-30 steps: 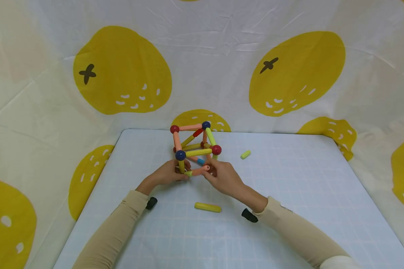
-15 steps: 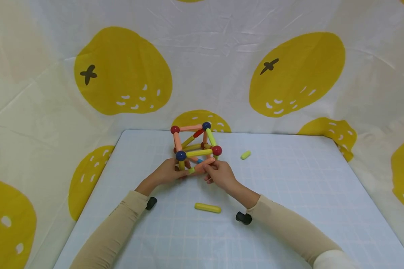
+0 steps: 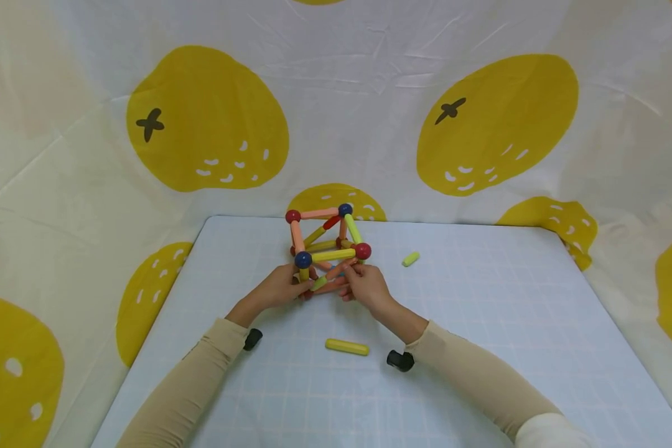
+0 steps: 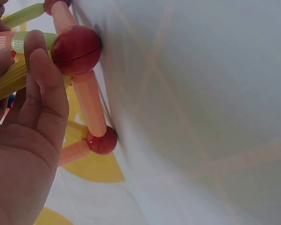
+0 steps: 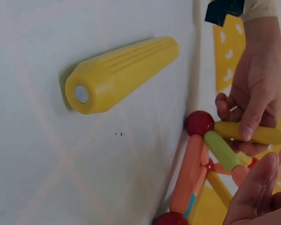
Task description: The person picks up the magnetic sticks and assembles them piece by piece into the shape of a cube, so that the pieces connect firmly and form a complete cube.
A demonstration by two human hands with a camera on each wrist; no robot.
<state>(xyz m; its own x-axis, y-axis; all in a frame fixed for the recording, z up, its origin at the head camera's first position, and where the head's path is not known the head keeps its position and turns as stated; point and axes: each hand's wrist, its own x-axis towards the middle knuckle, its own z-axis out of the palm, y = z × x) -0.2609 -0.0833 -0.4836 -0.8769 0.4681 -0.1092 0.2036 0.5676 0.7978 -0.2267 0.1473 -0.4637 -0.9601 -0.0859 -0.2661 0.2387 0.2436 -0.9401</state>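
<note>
A cube-like frame of magnetic sticks and red and blue balls (image 3: 303, 260) stands toward the table's back. My left hand (image 3: 277, 286) pinches its near-left upright yellow stick (image 5: 271, 136), between a blue ball above and a red ball (image 5: 199, 123) at the table. From that red ball a short green stick (image 3: 318, 284) slants up to the right, end to end with a pink stick (image 3: 336, 269). My right hand (image 3: 369, 289) pinches the pink stick near its upper end, under the near-right red ball (image 3: 363, 251). Another pink stick (image 5: 186, 173) runs low along the frame's near side.
One loose yellow stick (image 3: 347, 346) lies in front of the frame, between the forearms. A short green stick (image 3: 411, 259) rests to the frame's right. Behind the table (image 3: 481, 280) hangs a cloth printed with yellow fruit.
My right hand has swung the pink and green pair from lying low to slanting upward toward the near-right corner. The bottom pink stick has come into sight. My left hand keeps its place.
</note>
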